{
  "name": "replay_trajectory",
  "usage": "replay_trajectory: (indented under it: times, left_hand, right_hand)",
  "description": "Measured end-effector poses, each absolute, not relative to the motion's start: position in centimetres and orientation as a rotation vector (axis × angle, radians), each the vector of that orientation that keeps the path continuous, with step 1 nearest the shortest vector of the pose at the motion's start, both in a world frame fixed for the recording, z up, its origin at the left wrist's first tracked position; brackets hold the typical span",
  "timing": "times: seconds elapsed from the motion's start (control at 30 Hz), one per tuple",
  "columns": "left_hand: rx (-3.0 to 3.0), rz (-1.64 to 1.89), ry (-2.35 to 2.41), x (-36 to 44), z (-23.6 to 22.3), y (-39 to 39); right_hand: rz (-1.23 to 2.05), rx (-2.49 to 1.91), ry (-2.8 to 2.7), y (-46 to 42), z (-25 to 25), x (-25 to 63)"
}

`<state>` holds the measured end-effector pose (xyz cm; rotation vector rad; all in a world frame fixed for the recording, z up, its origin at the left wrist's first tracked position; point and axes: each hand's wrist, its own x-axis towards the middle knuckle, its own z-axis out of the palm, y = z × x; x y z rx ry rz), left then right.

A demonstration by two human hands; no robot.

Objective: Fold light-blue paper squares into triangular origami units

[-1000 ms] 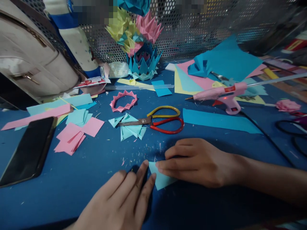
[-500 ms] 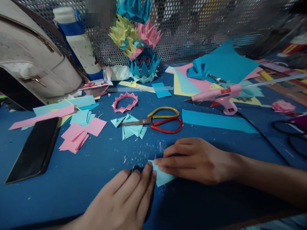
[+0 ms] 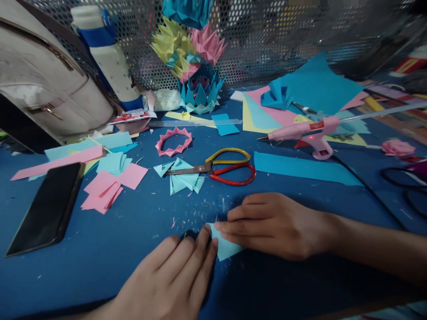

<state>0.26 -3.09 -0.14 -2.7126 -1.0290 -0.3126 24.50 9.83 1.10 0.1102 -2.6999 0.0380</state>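
A small light blue piece of paper (image 3: pixel 227 247) lies on the blue tabletop between my hands. My left hand (image 3: pixel 173 271) comes from below, its fingertips closed on the paper's left edge; the thumb is hidden. On the upper right side of the paper rests my right hand (image 3: pixel 273 224), its fingers together and pressing the sheet down near its top corner. Just beyond my hands, scissors (image 3: pixel 211 167) with one yellow and one red handle lie across several folded light blue paper triangles (image 3: pixel 187 181). A pink ring of folded paper points (image 3: pixel 174 142) sits behind them.
To the left are pink paper squares (image 3: pixel 103 191), light blue squares (image 3: pixel 113 163) and a black phone (image 3: pixel 46 209). At the right, a pink glue gun (image 3: pixel 310 133) stands behind a blue paper strip (image 3: pixel 303 168). A bottle (image 3: pixel 108 60) and folded paper flowers (image 3: pixel 202 91) stand at the back.
Both hands stay on the light blue paper in almost the same pose. The view has shifted very slightly; nothing else has visibly moved.
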Motion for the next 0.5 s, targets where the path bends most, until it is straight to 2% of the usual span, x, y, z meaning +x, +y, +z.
replay_trajectory:
  times: [0.5]
  left_hand:
    - [-2.72, -0.349, -1.009, 0.28, 0.35, -2.5]
  right_hand:
    - [0.023, 0.18, -2.682, 10.12, 1.17, 24.28]
